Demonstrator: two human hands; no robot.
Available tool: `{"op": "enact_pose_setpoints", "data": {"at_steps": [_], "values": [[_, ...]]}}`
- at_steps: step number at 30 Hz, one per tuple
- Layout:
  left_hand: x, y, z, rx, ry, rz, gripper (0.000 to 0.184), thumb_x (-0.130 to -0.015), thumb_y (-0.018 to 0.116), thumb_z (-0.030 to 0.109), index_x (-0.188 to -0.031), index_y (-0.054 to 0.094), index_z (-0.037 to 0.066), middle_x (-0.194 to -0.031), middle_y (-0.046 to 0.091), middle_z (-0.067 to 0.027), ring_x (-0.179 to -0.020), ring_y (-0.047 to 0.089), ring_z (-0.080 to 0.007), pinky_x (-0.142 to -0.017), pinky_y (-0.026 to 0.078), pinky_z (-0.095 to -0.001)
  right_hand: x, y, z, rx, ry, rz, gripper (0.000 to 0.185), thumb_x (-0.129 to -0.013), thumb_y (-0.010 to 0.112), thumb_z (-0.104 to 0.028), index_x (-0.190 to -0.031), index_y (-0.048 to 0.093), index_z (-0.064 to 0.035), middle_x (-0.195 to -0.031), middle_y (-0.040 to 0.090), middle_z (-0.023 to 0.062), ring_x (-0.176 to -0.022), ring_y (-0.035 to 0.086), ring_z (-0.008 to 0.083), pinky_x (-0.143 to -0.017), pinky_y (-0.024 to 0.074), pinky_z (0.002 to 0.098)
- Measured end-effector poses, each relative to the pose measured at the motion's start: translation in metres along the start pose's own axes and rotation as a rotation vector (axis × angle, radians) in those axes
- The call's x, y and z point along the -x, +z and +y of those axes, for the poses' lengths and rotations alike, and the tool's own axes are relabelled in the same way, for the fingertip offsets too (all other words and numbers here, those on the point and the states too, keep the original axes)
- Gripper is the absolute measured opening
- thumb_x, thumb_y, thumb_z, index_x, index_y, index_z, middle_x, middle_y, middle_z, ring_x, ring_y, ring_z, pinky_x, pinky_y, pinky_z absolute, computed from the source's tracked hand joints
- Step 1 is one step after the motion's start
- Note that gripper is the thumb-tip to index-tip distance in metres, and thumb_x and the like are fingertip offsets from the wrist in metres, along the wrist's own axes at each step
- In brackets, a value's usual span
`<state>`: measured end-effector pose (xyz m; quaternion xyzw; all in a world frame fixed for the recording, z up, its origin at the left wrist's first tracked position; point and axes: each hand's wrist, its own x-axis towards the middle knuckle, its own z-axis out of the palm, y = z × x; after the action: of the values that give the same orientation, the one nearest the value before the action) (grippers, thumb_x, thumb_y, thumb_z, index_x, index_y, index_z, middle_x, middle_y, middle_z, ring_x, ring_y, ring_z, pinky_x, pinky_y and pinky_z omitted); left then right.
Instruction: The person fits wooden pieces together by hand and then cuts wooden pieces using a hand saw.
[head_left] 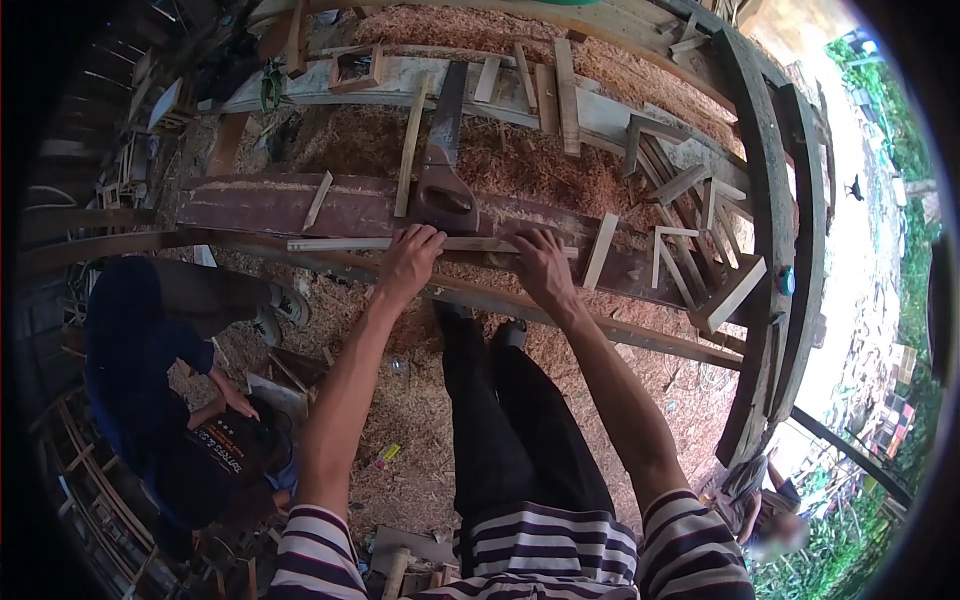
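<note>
A long thin wooden strip lies crosswise along the near edge of the brown plank. My left hand is closed on it left of its middle, fingers curled over the top. Toward its right end, my right hand grips it too, and a short light piece shows under that hand. Just beyond my hands a handsaw rests on the plank, handle toward me and blade pointing away. Left of the saw lies a narrow wooden stick. A short slat sits right of my right hand.
Several jointed wooden frame pieces crowd the bench's right end, near thick upright posts. Wood blocks lie on the far beam. Shavings cover the ground. A person in dark clothes is at the left; another person is lower right.
</note>
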<state>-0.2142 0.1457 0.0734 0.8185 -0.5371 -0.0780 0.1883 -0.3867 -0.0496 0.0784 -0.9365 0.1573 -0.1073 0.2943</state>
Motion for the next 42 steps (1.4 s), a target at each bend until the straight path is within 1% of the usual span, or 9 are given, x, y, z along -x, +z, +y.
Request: {"op": "enact_pose_setpoints", "data": {"at_steps": [7,12,17,20,24,29,33,35,42], "values": [[0.002,-0.004,-0.004,0.012,-0.002,0.054,0.023,-0.084,0.067,0.008,-0.106,0.066,0.003,-0.106,0.064,-0.0093,-0.102,0.059,-0.0284,-0.091,0.047,-0.0411,-0.012,0.016,-0.011,0.014,0.018,-0.066,0.029,-0.08,0.07,-0.017,-0.109,0.069,-0.0141,-0.11,0.06,0.0054,-0.107,0.053,0.0283,-0.089,0.0402,0.0438],[0.004,-0.007,-0.004,0.005,-0.041,0.017,0.031,-0.085,0.069,0.021,-0.111,0.064,0.005,-0.111,0.061,-0.008,-0.109,0.055,-0.0264,-0.095,0.044,-0.041,-0.012,0.014,-0.011,0.026,-0.018,-0.031,0.029,-0.081,0.069,-0.016,-0.11,0.068,-0.0131,-0.108,0.06,0.006,-0.107,0.053,0.0288,-0.089,0.0401,0.0439],[0.006,-0.011,-0.004,0.001,-0.044,0.028,0.037,-0.083,0.071,0.025,-0.115,0.061,0.007,-0.114,0.059,-0.0091,-0.111,0.054,-0.0279,-0.097,0.043,-0.0428,-0.032,0.022,-0.021,-0.143,0.073,0.075,0.033,-0.082,0.065,-0.011,-0.115,0.063,-0.0083,-0.107,0.06,0.0116,-0.105,0.054,0.0333,-0.09,0.0411,0.0467],[0.004,-0.013,-0.002,-0.003,-0.025,0.043,0.037,-0.082,0.072,0.023,-0.113,0.062,0.005,-0.114,0.06,-0.0116,-0.111,0.054,-0.0297,-0.097,0.043,-0.0446,-0.062,0.03,-0.04,-0.213,-0.011,0.069,0.029,-0.085,0.063,-0.012,-0.113,0.062,-0.0074,-0.108,0.061,0.0146,-0.107,0.054,0.0351,-0.092,0.042,0.0463],[0.006,-0.011,0.0,-0.019,-0.034,0.054,0.035,-0.082,0.071,0.02,-0.111,0.062,0.002,-0.113,0.06,-0.0151,-0.111,0.054,-0.0321,-0.096,0.043,-0.0472,-0.092,0.053,-0.065,-0.118,-0.031,0.042,0.024,-0.087,0.061,-0.017,-0.11,0.064,-0.0077,-0.109,0.061,0.0157,-0.111,0.054,0.0336,-0.096,0.0405,0.0471],[0.006,-0.001,-0.008,0.005,-0.027,0.059,0.03,-0.083,0.069,0.017,-0.109,0.064,0.003,-0.112,0.061,-0.0133,-0.108,0.055,-0.0315,-0.096,0.043,-0.0457,-0.111,0.07,-0.066,0.195,0.032,-0.272,0.028,-0.091,0.05,-0.022,-0.111,0.065,-0.0074,-0.113,0.062,0.0153,-0.118,0.053,0.0302,-0.101,0.034,0.0536],[0.005,0.004,-0.009,0.065,-0.057,0.074,0.025,-0.081,0.069,0.015,-0.103,0.066,0.004,-0.107,0.064,-0.0102,-0.104,0.056,-0.0305,-0.093,0.045,-0.0435,-0.114,0.05,-0.069,0.215,0.008,-0.384,0.029,-0.091,0.048,-0.02,-0.112,0.064,-0.0068,-0.112,0.062,0.0149,-0.118,0.054,0.0311,-0.1,0.0344,0.0528],[0.004,0.008,-0.011,0.057,-0.033,0.093,0.026,-0.08,0.069,0.015,-0.104,0.066,0.005,-0.105,0.064,-0.0086,-0.103,0.056,-0.0286,-0.092,0.046,-0.0422,-0.108,0.05,-0.066,0.249,-0.117,-0.341,0.034,-0.082,0.062,-0.018,-0.112,0.061,-0.0042,-0.114,0.061,0.0161,-0.113,0.057,0.0305,-0.103,0.0332,0.0552],[0.004,0.008,-0.012,0.155,-0.03,0.143,0.021,-0.078,0.071,0.011,-0.098,0.068,0.006,-0.098,0.066,-0.0097,-0.097,0.058,-0.0305,-0.086,0.048,-0.0424,-0.113,0.053,-0.07,0.394,-0.079,-0.494,0.046,-0.074,0.072,-0.018,-0.115,0.057,-0.0039,-0.114,0.061,0.0161,-0.114,0.055,0.032,-0.098,0.0386,0.0515]]}}
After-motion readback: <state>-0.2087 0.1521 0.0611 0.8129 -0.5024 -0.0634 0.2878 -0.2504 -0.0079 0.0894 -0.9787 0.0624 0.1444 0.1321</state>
